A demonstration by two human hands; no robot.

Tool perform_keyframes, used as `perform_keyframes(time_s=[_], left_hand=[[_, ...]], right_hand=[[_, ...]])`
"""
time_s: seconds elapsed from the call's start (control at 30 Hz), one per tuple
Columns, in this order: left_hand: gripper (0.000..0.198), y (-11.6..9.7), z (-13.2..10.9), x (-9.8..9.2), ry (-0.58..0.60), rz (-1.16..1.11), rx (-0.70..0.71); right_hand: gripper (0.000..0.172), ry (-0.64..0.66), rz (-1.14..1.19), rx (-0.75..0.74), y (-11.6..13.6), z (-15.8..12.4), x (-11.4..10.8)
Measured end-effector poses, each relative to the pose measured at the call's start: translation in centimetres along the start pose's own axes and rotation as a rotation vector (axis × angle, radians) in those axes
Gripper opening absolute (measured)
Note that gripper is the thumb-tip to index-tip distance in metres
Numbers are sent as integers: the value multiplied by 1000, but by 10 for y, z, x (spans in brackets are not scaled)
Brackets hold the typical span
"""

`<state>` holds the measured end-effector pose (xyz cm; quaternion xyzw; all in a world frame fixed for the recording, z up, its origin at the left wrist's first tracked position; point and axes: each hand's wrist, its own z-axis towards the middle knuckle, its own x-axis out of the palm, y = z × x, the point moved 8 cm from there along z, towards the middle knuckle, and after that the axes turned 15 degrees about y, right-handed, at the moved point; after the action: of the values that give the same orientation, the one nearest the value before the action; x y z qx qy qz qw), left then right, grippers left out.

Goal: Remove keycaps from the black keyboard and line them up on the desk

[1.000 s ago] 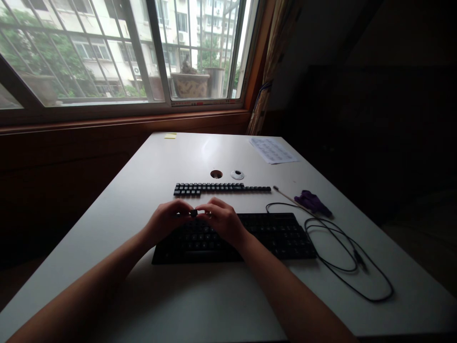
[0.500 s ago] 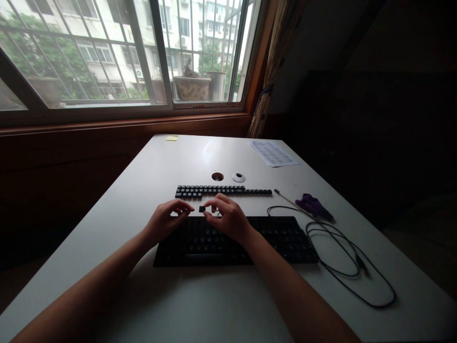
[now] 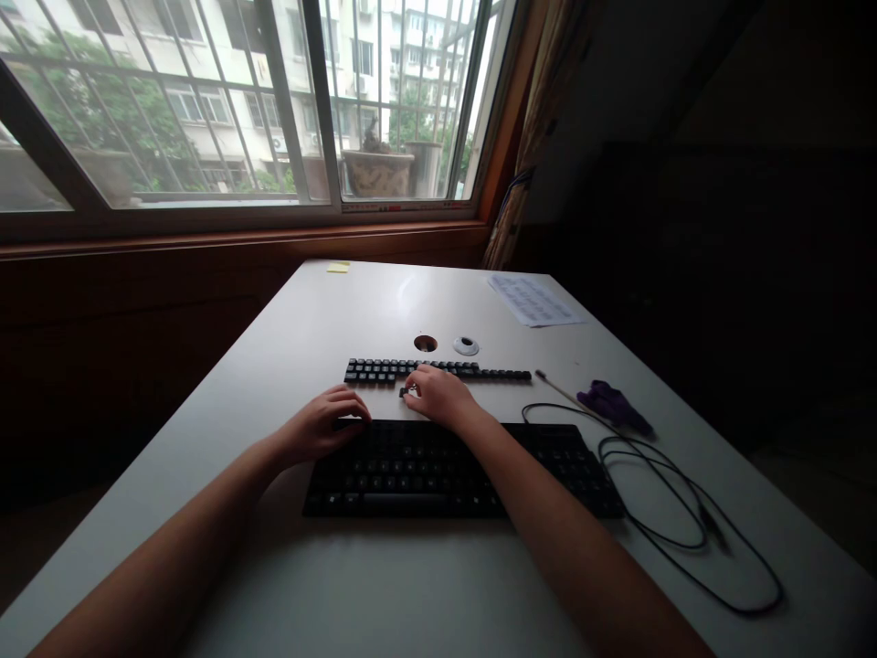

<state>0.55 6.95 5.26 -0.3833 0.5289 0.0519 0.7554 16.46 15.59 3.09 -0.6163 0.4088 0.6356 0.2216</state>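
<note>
A black keyboard [image 3: 411,501] lies on the desk, with keycaps gone from its upper left part. At its rear left edge rests my left hand [image 3: 319,425], fingers loosely curved and a gap between thumb and fingers, nothing visible held. My right hand [image 3: 438,397] is behind the keyboard and pinches a small black keycap [image 3: 403,393] between thumb and index finger. Some thin wire shows by those fingertips; what it belongs to is unclear. Just beyond stand rows of removed keycaps [image 3: 370,376], the nearest row ending left of my right hand.
Right of the keyboard lie its coiled cable [image 3: 685,544], a purple cloth [image 3: 613,407] and a thin stick [image 3: 558,388]. Farther back are a round cable hole [image 3: 426,344], its white cover [image 3: 467,346], printed sheets [image 3: 534,302] and a yellow note [image 3: 338,268].
My right hand has moved forward with the keycap, from above the keyboard to near the keycap rows. My left hand has come down and left onto the keyboard's rear edge. The view shifted slightly.
</note>
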Motion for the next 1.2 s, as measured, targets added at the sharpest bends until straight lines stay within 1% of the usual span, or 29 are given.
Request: perform_keyframes(time_s=[0.1, 0.23, 0.33, 0.43, 0.53, 0.73, 0.9, 1.03, 1.2], left_hand=[[13, 3, 0, 1, 23, -26, 6], [16, 5, 0, 3, 17, -53, 20], [17, 4, 1, 2, 24, -78, 24], [18, 1, 1, 0, 26, -99, 32], [19, 0, 1, -1, 20, -100, 36], [18, 6, 0, 2, 16, -107, 30], [18, 6, 0, 2, 31, -107, 20], [19, 3, -1, 1, 40, -102, 19], [19, 1, -1, 0, 39, -106, 20]], right_hand=[[22, 3, -3, 25, -3, 1, 3], [24, -11, 22, 41, -5, -1, 4], [25, -62, 23, 27, -2, -6, -1], [23, -103, -7, 20, 3, -12, -6], [24, -90, -54, 16, 8, -16, -6], [26, -20, -137, 10, 11, -15, 1], [26, -39, -164, 21, 9, -10, 0], [27, -25, -163, 19, 7, -6, 1], [29, -30, -167, 11, 7, -7, 2]])
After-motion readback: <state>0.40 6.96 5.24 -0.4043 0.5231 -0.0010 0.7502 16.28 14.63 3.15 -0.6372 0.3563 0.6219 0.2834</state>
